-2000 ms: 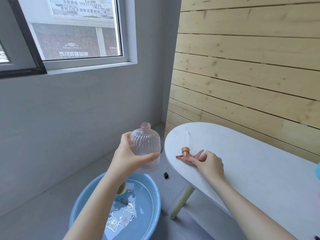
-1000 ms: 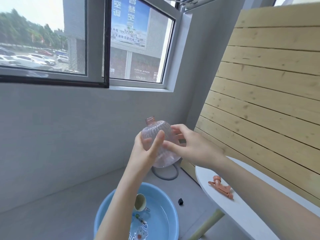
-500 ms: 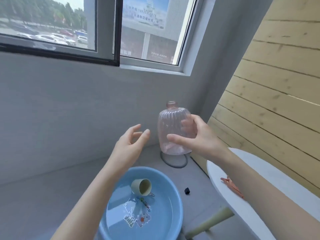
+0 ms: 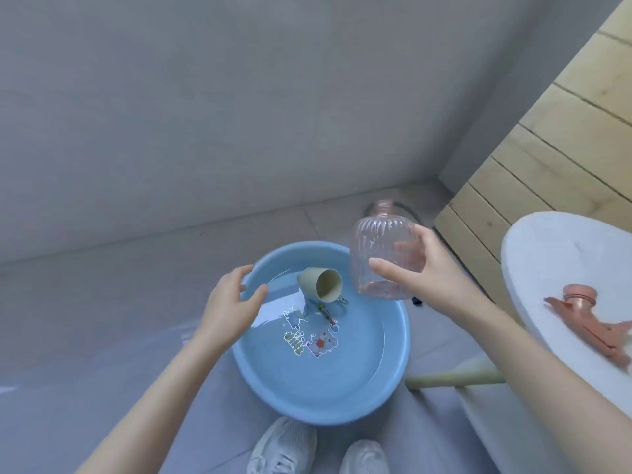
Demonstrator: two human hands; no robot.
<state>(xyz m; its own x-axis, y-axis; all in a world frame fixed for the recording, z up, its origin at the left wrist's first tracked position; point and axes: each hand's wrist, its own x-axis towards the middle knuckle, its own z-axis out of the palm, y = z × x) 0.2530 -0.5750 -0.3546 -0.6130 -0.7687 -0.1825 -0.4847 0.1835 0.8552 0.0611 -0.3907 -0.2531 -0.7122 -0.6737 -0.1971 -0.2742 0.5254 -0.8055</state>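
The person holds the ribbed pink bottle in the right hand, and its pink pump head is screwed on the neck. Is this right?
Not quite. The pump head is not on the bottle: it lies on the white table, and the bottle's neck is open. The head view shows this. The right hand does hold the bottle.

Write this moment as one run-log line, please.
right hand: grips clear pink bottle, upright, uncapped | left hand: open over blue basin | beige cup: lying in basin water | spray head: on white table
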